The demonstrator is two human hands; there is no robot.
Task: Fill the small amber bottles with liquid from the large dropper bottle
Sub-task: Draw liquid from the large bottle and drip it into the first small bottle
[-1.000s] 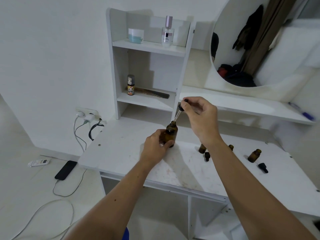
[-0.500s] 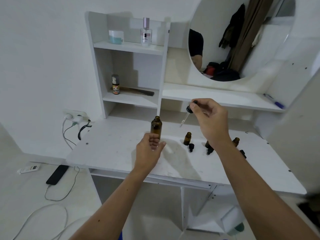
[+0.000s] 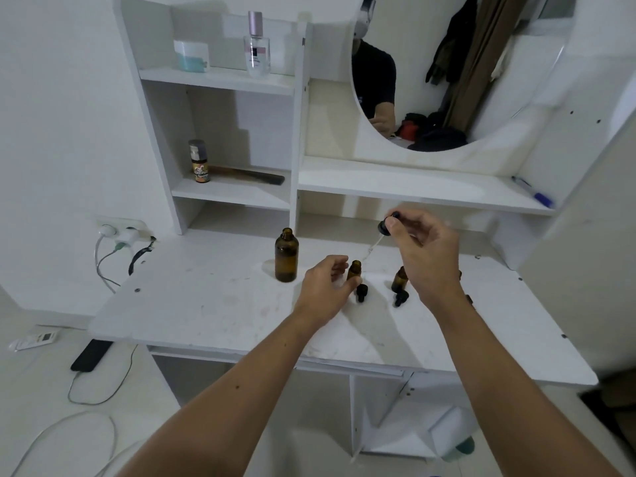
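Observation:
The large amber bottle (image 3: 286,256) stands uncapped on the white desk (image 3: 206,304), left of my hands. My right hand (image 3: 423,249) pinches the black bulb of the dropper (image 3: 382,232); its glass tip slants down to just above the mouth of a small amber bottle (image 3: 354,270). My left hand (image 3: 325,287) grips that small bottle at its base. A black cap (image 3: 361,292) lies in front of it. A second small bottle (image 3: 399,279) stands to the right with its cap (image 3: 401,298) beside it; further bottles are hidden behind my right wrist.
Shelves behind the desk hold a perfume bottle (image 3: 256,46), a jar (image 3: 191,55), a small orange-labelled bottle (image 3: 199,161) and a comb (image 3: 254,175). A round mirror (image 3: 464,63) hangs at the back right. A wall socket with cables (image 3: 120,235) and a phone (image 3: 91,354) are at the left.
My right hand lifted the dropper out of the large bottle and carried it right over a small bottle. My left hand let go of the large bottle and took the small one.

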